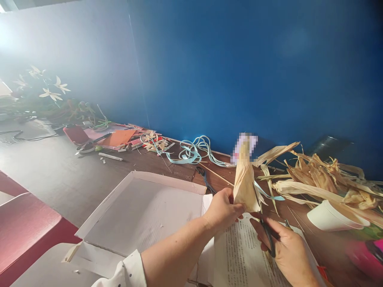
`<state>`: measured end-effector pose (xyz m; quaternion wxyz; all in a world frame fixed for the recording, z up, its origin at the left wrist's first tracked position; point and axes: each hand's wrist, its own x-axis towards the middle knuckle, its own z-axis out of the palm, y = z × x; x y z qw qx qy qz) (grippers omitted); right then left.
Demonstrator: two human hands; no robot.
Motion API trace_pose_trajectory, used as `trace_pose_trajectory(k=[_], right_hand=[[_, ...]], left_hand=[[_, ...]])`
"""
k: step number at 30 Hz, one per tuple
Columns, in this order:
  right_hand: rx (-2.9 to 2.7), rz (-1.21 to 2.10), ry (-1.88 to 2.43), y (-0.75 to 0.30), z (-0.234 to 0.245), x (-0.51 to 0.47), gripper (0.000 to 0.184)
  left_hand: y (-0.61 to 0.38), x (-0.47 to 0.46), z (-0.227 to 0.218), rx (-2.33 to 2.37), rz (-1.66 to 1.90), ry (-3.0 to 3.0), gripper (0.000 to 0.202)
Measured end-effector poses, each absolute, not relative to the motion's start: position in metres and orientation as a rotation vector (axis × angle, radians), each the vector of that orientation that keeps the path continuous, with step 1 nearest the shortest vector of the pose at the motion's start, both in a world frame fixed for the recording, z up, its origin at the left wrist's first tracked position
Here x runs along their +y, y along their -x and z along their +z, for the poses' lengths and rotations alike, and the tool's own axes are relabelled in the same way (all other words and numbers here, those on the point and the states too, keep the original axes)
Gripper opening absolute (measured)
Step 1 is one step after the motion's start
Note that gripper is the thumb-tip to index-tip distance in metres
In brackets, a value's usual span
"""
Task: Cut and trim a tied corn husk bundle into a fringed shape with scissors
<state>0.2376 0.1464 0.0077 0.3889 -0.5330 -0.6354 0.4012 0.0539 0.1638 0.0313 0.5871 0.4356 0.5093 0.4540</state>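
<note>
A pale, cone-shaped bundle of dried corn husk (244,185) stands upright, flaring toward its lower edge; its top is blurred out. My left hand (223,207) pinches that bundle at its lower left side. Black-handled scissors (271,239) are in my right hand (289,243), with fingers in the handle loops. Their blades rise along the right lower edge of the husk; whether they touch it is hard to tell. Beneath both hands lies a printed page (239,255).
An opened white cardboard box (161,203) lies left of my hands. Behind it are a second pair of scissors (202,173) and light-blue cords (194,151). Loose dried husks (317,175) and a tipped white cup (335,217) are on the right. A blue wall (239,71) bounds the table.
</note>
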Motion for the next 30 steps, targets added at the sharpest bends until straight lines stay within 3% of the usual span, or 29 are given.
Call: trace_pose_trajectory(k=[10, 16, 30], right_hand=[[-1.657, 1.023, 1.373, -0.243, 0.004, 0.148, 0.053], [-1.810, 0.894, 1.349, -0.248, -0.002, 0.151, 0.049], [-1.894, 0.772, 1.412, -0.248, -0.010, 0.150, 0.046]], left_hand=[[-0.053, 0.164, 0.030, 1.164, 1.050, -1.059, 0.019], [-0.050, 0.166, 0.029, 1.030, 1.081, -0.999, 0.036], [-0.048, 0.173, 0.020, 0.736, 1.165, -0.637, 0.048]])
